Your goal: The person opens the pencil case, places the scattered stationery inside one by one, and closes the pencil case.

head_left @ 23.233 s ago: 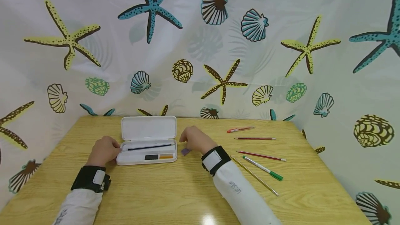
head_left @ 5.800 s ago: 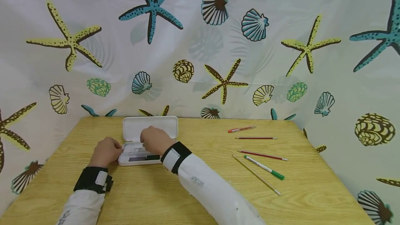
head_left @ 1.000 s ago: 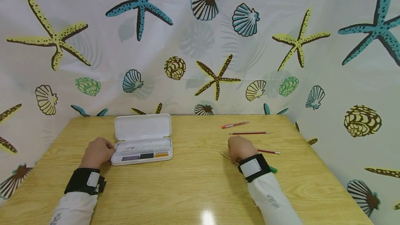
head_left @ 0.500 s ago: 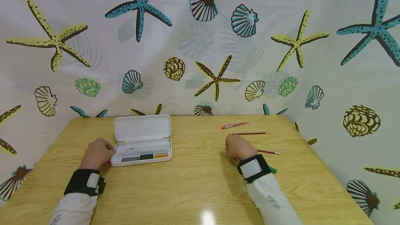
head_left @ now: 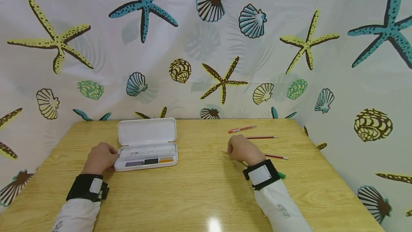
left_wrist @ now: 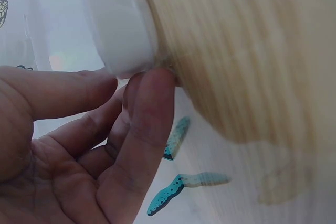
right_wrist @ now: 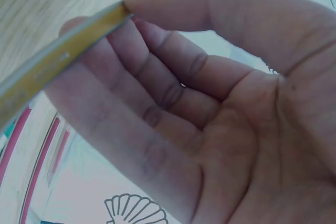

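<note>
My left hand (head_left: 100, 157) pinches the left end of a white pencil case (head_left: 147, 131) that stands open on the table. In the left wrist view, the thumb and fingertips (left_wrist: 157, 85) meet at the corner of the case (left_wrist: 123, 30). A purple block (head_left: 134, 163), a black block (head_left: 151, 161) and a yellow-orange block (head_left: 166, 159) lie in its front compartment. To the right, my right hand (head_left: 245, 149) pinches a yellow pencil (right_wrist: 68, 51) between thumb and index finger. In the head view its tip points left, and the hand hides most of its length.
An orange-red pen (head_left: 242, 129) lies at the back right of the wooden table (head_left: 193, 189). Two red pencils, a far one (head_left: 262, 137) and a nearer one (head_left: 276, 156), lie by my right hand. A green pen cap (head_left: 281, 175) shows beside the wrist strap.
My right hand has picked up the yellow pencil and moved slightly left and back. Since the oldest frame the purple block went into the case, and the dark pencil there no longer shows.
</note>
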